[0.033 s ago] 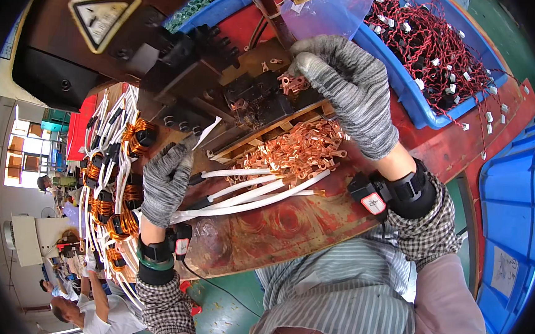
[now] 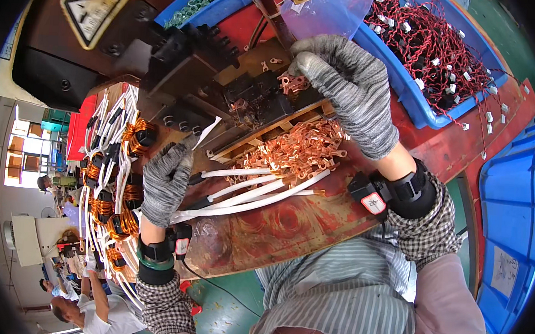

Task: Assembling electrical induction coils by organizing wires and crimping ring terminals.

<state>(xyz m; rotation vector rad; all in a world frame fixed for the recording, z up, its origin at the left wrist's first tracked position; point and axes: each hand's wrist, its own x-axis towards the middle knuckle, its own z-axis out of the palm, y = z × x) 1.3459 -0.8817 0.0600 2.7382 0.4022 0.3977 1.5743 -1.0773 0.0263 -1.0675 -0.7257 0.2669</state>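
Note:
My right hand (image 2: pixel 347 89), in a grey striped glove, pinches several copper cable lugs (image 2: pixel 294 84) over the dark tooling of a press (image 2: pixel 256 101). The gloved left hand (image 2: pixel 167 182) is closed at the near left of the tooling. A narrow white strip (image 2: pixel 208 132) rises beside its fingertips; what the fingers grip is hidden. Between and below the hands lies a heap of loose copper lugs (image 2: pixel 299 150) in a wooden-edged tray. White sleeved cables (image 2: pixel 259 203) lie across the table beside my left hand, their ends near the heap.
The press body (image 2: pixel 59 34) with a warning triangle looms at upper left. Copper-wound coils (image 2: pixel 124 222) with white leads are stacked at left. At upper right stands a blue bin (image 2: pixel 429 119) of red and black twisted wires. Another blue bin (image 2: pixel 194 13) holds green rings.
The press part with the warning triangle has shifted slightly left and up. Both hands have stayed in place.

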